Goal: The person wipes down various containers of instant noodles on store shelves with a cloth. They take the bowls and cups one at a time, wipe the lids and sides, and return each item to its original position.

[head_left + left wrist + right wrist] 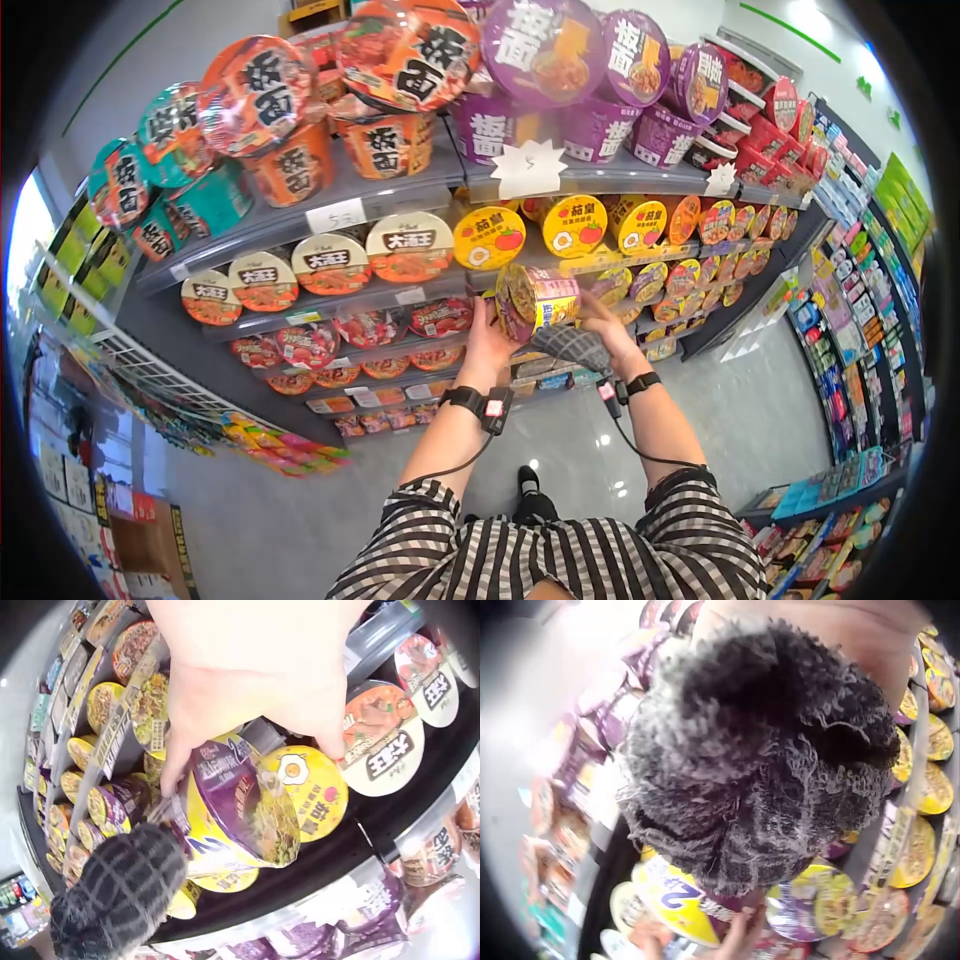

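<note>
My left hand [488,345] grips a purple-and-yellow instant noodle tub [232,806], thumb and fingers spread around its sides. The tub is tilted on its side in front of the shelf, its printed lid turned away from the right hand. At the tub's other side is my right hand [608,328], holding a bunched dark grey checked cloth [572,346]. This cloth [757,765] fills most of the right wrist view and hides the right fingers there. The tub's yellow side [676,900] shows below it.
Yellow-lidded noodle tubs [575,224] line the shelf just behind the hands, with white-lidded tubs [410,247] to their left. Orange tubs [385,145] and purple tubs [600,130] stand stacked on the top shelf. Price tags [336,216] stick out from shelf edges.
</note>
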The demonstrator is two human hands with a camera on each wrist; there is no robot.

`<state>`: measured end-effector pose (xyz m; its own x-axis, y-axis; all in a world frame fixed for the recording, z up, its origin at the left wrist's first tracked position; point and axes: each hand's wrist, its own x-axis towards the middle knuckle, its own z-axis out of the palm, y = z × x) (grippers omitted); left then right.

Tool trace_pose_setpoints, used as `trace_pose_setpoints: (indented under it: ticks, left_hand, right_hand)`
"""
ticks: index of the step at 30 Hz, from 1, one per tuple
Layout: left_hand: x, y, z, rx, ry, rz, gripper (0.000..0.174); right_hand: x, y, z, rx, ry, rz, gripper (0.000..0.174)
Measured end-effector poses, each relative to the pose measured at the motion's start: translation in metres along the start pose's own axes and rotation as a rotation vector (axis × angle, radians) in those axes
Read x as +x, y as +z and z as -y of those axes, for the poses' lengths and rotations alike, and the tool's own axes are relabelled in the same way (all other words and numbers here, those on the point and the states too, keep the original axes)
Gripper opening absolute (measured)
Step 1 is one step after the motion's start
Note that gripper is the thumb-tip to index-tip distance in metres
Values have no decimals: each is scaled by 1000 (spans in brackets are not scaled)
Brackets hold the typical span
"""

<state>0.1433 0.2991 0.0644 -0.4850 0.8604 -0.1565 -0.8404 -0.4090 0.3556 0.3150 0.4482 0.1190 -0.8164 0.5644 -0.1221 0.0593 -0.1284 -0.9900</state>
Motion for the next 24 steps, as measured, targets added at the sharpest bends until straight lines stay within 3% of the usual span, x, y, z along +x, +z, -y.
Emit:
trace_pose_setpoints:
  ticks: [1,4,5,8,10,12,14,16,18,20,22,23,24]
  left_hand:
    - [4,-4,3,6,-29,21,70]
    - [20,-34,17,167,87,31,63]
    - [10,-30,13,91,23,45,47]
    - [-5,-58,21,17,-66,45,48]
    - [-27,-74,29,86,-45,-58,45]
    - [-48,-107,49,202,105,38,38]
    - [-63,-120,61,172,78,-11,37]
    - [-81,-125,58,134,38,-47,37]
    - [-96,-126,54,107,-7,-70,36]
    - [-95,-120,50,90,-50,-79,36]
    - [-102,-114,57,69,-100,-88,35]
    - [-111,-114,56,59,-128,-92,35]
    - [-185,-136,46,52,-157,-94,35]
  right_hand:
    - [17,-15,-33,4,23,11,77]
    - [1,-8,-43,93,30,100,76]
    - [-4,-11,-47,22,0,151,75]
    - [-28,-13,-41,-117,-75,251,75]
    - [-41,-16,-30,-160,3,309,69]
    - [-49,-18,-17,-236,72,417,59]
    - [-54,-31,1,-289,-22,273,45]
    - [-59,-39,26,-126,-126,72,43]
    - [-66,-22,52,-32,-264,-3,41]
    - [-68,8,78,-480,-574,188,37]
    - [-74,60,80,-714,-638,469,30]
    - [-77,83,69,-865,-702,618,36]
    - [-82,101,45,-957,-785,674,41]
